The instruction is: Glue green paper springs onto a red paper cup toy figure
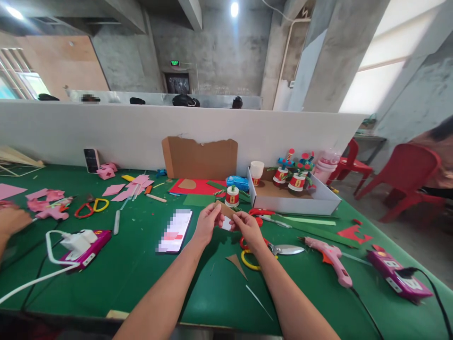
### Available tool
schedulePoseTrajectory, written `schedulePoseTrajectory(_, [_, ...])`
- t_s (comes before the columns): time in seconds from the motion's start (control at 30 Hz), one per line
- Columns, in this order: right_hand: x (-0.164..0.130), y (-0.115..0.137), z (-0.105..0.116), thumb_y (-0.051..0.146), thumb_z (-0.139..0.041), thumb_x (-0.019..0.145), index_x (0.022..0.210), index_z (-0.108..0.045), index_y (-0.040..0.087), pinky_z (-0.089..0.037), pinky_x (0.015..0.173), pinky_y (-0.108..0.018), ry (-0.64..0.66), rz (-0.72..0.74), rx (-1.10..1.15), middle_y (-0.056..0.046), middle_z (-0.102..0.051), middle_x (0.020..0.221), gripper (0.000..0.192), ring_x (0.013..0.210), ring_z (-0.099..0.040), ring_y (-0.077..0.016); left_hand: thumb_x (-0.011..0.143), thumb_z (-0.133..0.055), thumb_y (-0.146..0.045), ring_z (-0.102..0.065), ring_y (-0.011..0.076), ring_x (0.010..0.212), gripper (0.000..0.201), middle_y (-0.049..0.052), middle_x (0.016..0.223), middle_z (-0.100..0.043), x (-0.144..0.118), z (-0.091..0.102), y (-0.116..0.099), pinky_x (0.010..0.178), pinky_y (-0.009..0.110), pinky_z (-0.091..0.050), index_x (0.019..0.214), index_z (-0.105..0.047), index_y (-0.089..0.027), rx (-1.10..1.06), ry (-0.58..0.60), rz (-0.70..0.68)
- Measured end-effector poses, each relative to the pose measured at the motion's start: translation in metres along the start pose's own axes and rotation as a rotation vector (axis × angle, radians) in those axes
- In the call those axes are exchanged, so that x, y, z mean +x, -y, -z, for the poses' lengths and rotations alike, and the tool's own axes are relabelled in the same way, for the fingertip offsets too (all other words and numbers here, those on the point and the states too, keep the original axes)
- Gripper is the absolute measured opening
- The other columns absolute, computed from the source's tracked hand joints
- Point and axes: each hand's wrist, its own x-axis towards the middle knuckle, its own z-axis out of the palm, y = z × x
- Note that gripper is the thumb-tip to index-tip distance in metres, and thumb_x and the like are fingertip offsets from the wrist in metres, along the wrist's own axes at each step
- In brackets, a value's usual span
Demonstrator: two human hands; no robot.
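Between both hands (228,224), small brown-and-white card (226,216)

green table (141,264) w/ phone (175,231) at center, scissors (269,248) at 3 o'clock, pink glue gun (331,257) & power strip (398,274) farther at 3, white box (297,203) at 1, pink paper bits (130,186) at 11.

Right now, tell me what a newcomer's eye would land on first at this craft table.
At the centre, the left hand and right hand pinch a small brown card piece between them above the green table. To the right lies a pink glue gun; scissors lie under the right wrist. Behind, an open white box holds red-and-white cup figures, with one more figure standing before the hands.
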Motion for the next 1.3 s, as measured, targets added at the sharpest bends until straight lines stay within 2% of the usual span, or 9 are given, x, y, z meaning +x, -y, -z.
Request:
schedulePoseTrajectory(0.13, [-0.0046,-0.0021,-0.0025,0.053,-0.079,0.059,0.063,-0.064,0.017,-0.046,0.052,-0.023,0.136,-0.095,-0.113,0.002,-0.063,0.058,0.039,0.047,-0.054,-0.009,0.064,-0.073,-0.053,-0.037,0.0042,0.035,0.045,-0.008,0.041,-0.044,0.0036,0.004,0.002,0.04,0.018,-0.026,0.058,-0.046,-0.018,0.047,-0.07,-0.051])
schedulePoseTrajectory(0.3, [-0.0042,-0.0041,-0.0043,0.052,-0.079,0.06,0.064,-0.066,0.017,-0.045,0.051,-0.023,0.132,-0.085,-0.104,0.003,-0.062,0.057,0.038,0.047,-0.052,-0.0086,0.057,-0.078,-0.049,-0.04,0.0052,0.037,0.041,-0.006,0.049,-0.051,0.0036,0.0029,0.0018,0.039,0.019,-0.028,0.065,-0.056,-0.016,0.122,0.061,0.016])
schedulePoseTrajectory(0.37, [-0.0035,-0.0036,-0.0039,0.053,-0.079,0.059,0.065,-0.066,0.017,-0.046,0.052,-0.023,0.12,-0.083,-0.091,0.002,-0.063,0.059,0.039,0.048,-0.052,-0.0087,0.057,-0.078,-0.049,-0.04,0.0055,0.037,0.04,-0.005,0.051,-0.054,0.0037,0.0024,0.0032,0.039,0.02,-0.028,0.068,-0.058,-0.015,0.15,0.082,0.021])
schedulePoseTrajectory(0.53, [-0.0037,-0.0009,-0.003,0.057,-0.077,0.061,0.067,-0.065,0.018,-0.05,0.058,-0.026,0.077,-0.036,-0.044,0.001,-0.063,0.061,0.041,0.053,-0.055,-0.0106,0.062,-0.076,-0.046,-0.041,0.0065,0.038,0.036,-0.007,0.046,-0.049,0.0063,0.0047,0.0078,0.041,0.02,-0.03,0.067,-0.056,-0.016,0.167,0.014,-0.025])
schedulePoseTrajectory(0.67, [-0.0028,-0.0015,-0.0021,0.058,-0.078,0.058,0.067,-0.066,0.018,-0.051,0.059,-0.027,0.037,-0.043,-0.041,0.0,-0.065,0.062,0.042,0.053,-0.056,-0.011,0.059,-0.077,-0.042,-0.046,0.0076,0.043,0.035,-0.004,0.053,-0.056,0.0069,0.0055,0.0097,0.045,0.021,-0.035,0.067,-0.058,-0.015,0.162,0.07,-0.002])
schedulePoseTrajectory(0.87, [0.0016,-0.0045,0.0004,0.054,-0.079,0.056,0.071,-0.064,0.019,-0.049,0.059,-0.025,-0.138,-0.008,0.01,0.002,-0.064,0.062,0.041,0.053,-0.057,-0.0106,0.057,-0.078,-0.042,-0.049,0.0088,0.045,0.036,-0.003,0.056,-0.059,0.0052,0.0018,0.0109,0.048,0.023,-0.04,0.069,-0.059,-0.015,0.151,0.059,-0.017])
schedulePoseTrajectory(1.0, [0.0014,-0.0063,-0.0001,0.053,-0.081,0.056,0.075,-0.063,0.02,-0.052,0.064,-0.029,-0.061,-0.029,0.051,0.002,-0.065,0.065,0.042,0.057,-0.061,-0.0127,0.053,-0.081,-0.04,-0.055,0.0116,0.05,0.037,-0.001,0.059,-0.064,0.0037,-0.0008,0.0101,0.051,0.023,-0.044,0.072,-0.063,-0.014,0.177,0.063,0.003])
schedulePoseTrajectory(1.17, [0.0032,-0.0086,0.0015,0.052,-0.084,0.05,0.067,-0.061,0.02,-0.052,0.062,-0.03,-0.076,-0.029,0.022,0.003,-0.062,0.059,0.043,0.054,-0.058,-0.013,0.067,-0.072,-0.052,-0.052,0.0115,0.045,0.04,-0.002,0.047,-0.056,0.0025,-0.0002,0.0096,0.05,0.023,-0.042,0.059,-0.055,-0.016,0.214,0.059,-0.016])
schedulePoseTrajectory(1.3, [0.0037,-0.0085,0.0031,0.053,-0.082,0.052,0.068,-0.061,0.019,-0.052,0.062,-0.03,-0.083,-0.037,0.021,0.003,-0.061,0.057,0.043,0.054,-0.058,-0.0128,0.074,-0.061,-0.063,-0.052,0.0101,0.045,0.048,-0.001,0.055,-0.058,0.0032,0.0011,0.0076,0.048,0.023,-0.042,0.067,-0.058,-0.016,0.075,-0.037,-0.081])
